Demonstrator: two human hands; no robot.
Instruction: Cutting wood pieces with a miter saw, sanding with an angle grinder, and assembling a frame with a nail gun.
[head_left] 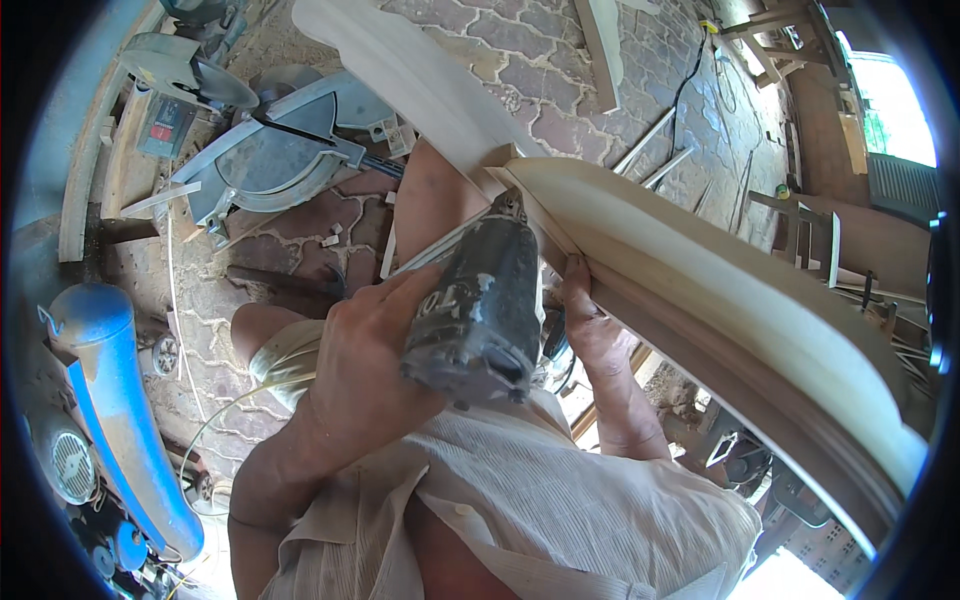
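Note:
My left hand [365, 335] is wrapped round a worn black air nailer [475, 310]. Its nose meets, or nearly meets, the corner where two pale wooden pieces join. My right hand [593, 325] grips the edge of the long moulded board [740, 280] just below that corner, thumb on the wood. This board has a curved upper edge and runs off to the lower right. From the same corner a second shaped board [415, 85] stretches to the upper left. The nailer's body hides its trigger and part of the joint.
A mitre saw [275, 150] stands on the floor at the upper left. At the left is a blue air tank [130, 400], with a thin hose [215, 410] near my left arm. Another board [600, 50] lies on the paving [545, 85], with wooden furniture [800, 40] at the far right.

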